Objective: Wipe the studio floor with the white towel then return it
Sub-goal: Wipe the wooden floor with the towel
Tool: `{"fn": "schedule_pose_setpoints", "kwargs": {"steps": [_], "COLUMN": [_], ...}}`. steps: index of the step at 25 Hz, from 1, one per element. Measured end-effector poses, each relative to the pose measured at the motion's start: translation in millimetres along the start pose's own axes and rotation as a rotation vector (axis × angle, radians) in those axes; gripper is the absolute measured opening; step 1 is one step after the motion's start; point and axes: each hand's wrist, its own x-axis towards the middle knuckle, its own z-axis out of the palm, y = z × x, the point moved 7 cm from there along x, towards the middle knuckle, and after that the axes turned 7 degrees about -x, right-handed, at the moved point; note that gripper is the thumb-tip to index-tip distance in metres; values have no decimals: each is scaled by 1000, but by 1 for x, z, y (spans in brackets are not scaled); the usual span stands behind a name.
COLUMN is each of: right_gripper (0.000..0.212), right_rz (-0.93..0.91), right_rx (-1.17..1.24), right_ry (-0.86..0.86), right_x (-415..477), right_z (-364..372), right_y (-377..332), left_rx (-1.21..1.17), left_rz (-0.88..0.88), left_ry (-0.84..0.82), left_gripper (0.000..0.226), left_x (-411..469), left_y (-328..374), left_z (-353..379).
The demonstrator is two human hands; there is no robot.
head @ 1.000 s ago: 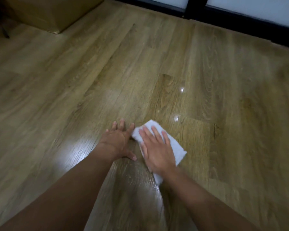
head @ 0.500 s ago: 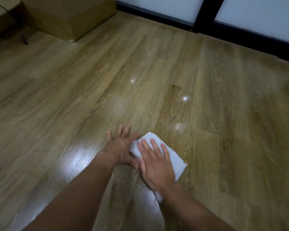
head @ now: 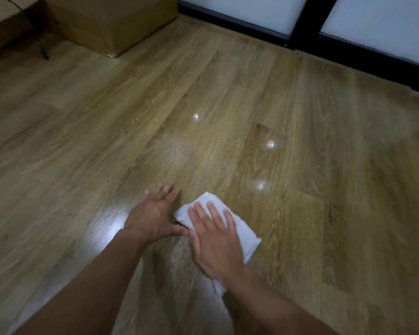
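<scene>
i see the white towel (head: 242,232) folded into a small thick pad, lying flat on the wooden floor (head: 227,112) low in the middle of my view, long side slanting away to the left. the floor is brown wood-grain planks, glossy, with bright glints of light beyond the towel.

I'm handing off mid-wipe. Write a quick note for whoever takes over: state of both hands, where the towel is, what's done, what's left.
Right hand: flat, fingers spread, pressing the folded white towel onto the wooden floor. It is not gripping it.
Left hand: open, palm down on the bare floor just left of the towel, thumb beside the towel's edge.
Towel: on the floor in front of the person, under the right palm.
Done: wiping is under way; how much floor is covered cannot be told.
Left: finish wiping, then pick the towel up and return it. Its place is not in view.
Note: cardboard box at far left.
</scene>
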Motion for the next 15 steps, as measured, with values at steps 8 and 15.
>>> {"fn": "schedule_pose_setpoints", "kwargs": {"steps": [8,15], "right_gripper": [51,50], "right_rz": [69,-174], "right_rx": [34,-26], "right_ry": [9,-33], "right_x": [26,42], "right_z": [2,-5], "right_y": [-4,-9], "left_rx": [134,179], "left_rz": [-96,-89], "left_ry": [-128,-172], "left_gripper": [119,115], "left_x": [-11,-17], "left_y": [-22,-20], "left_z": [-14,-23]}}
